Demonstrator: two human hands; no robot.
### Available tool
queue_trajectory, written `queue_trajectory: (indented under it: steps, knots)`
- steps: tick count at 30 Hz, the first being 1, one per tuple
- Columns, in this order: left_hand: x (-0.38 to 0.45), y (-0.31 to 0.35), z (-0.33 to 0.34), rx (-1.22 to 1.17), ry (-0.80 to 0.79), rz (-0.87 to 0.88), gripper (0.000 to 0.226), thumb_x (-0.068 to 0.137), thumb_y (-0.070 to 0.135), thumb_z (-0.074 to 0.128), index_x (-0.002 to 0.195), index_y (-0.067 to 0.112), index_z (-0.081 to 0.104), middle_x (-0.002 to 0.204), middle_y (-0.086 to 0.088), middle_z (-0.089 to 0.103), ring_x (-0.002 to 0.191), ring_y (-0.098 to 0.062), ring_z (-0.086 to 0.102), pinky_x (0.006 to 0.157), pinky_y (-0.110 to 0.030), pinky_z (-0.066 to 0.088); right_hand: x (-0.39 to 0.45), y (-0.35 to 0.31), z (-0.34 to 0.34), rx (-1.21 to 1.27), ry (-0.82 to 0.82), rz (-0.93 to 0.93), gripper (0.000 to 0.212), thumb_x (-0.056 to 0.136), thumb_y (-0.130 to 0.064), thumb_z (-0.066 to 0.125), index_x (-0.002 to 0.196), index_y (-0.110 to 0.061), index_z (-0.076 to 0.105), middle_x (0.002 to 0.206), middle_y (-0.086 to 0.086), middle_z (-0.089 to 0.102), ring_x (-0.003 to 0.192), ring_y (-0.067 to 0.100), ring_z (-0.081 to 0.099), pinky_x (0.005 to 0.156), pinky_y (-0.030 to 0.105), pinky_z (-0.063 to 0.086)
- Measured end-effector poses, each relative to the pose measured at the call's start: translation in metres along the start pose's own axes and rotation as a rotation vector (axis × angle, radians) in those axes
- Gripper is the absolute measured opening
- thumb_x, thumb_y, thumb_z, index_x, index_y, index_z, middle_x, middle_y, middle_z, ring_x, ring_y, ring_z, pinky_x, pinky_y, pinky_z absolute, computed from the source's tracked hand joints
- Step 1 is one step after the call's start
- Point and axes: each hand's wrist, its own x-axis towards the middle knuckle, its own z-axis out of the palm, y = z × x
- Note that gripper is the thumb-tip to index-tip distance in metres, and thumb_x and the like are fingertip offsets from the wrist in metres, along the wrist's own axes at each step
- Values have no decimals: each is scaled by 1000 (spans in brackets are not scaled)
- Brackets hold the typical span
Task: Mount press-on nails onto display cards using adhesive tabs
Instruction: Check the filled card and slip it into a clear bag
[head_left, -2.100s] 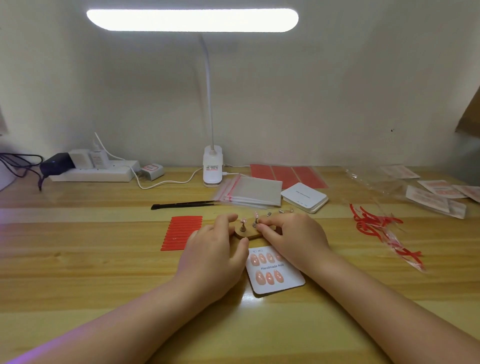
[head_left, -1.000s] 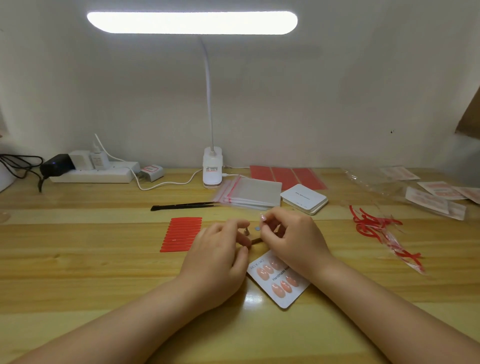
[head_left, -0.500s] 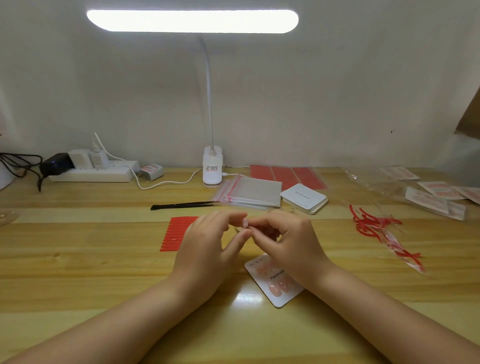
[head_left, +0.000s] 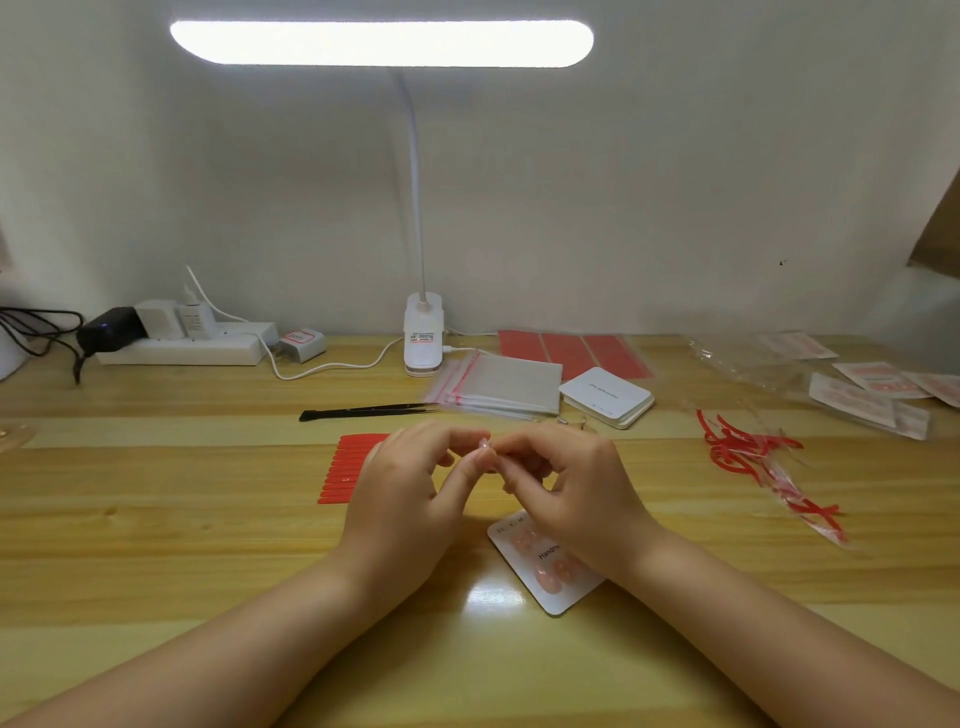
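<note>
both hands, left hand (head_left: 410, 499) and right hand (head_left: 566, 488), pinch one small nail (head_left: 483, 445) at 12 o'clock of the card (head_left: 558, 597); advise seating it squarely, pressing evenly.

Wooden table (head_left: 156, 519), display card (head_left: 550, 597), red strips (head_left: 348, 475), tweezers (head_left: 363, 411), bags (head_left: 509, 384), power strip (head_left: 182, 351)
</note>
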Motion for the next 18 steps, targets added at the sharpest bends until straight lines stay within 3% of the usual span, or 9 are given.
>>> queue_trajectory:
  steps: [4,9,14,18]
  knots:
    - [0,-2,1,-14,5,-3,24,93,41,51,99,28,70,93,22,66,91,-4,60,81,-45,48,0,1,-1,11,-13,4,10,87,-5,70,95,-7,73,80,-2,70,70,10,65,62,25,52]
    - [0,-4,2,-22,-1,-26,23,92,36,50,98,27,70,92,17,67,91,-6,61,81,-46,48,0,0,0,10,-20,-24,9,87,-6,68,95,-7,73,78,-1,70,69,12,65,60,24,51]
    - [0,-4,1,-31,30,-51,8,95,45,51,90,44,57,86,23,62,89,-1,57,76,-26,47,-2,2,0,27,-26,-12,10,88,-6,67,96,-7,73,78,1,70,69,15,66,61,33,52]
    - [0,-6,2,-13,39,-31,13,93,41,51,85,34,59,81,17,61,84,-6,57,73,-21,43,-3,2,1,35,-28,-34,10,87,-6,67,96,-8,72,78,1,70,68,14,66,59,32,52]
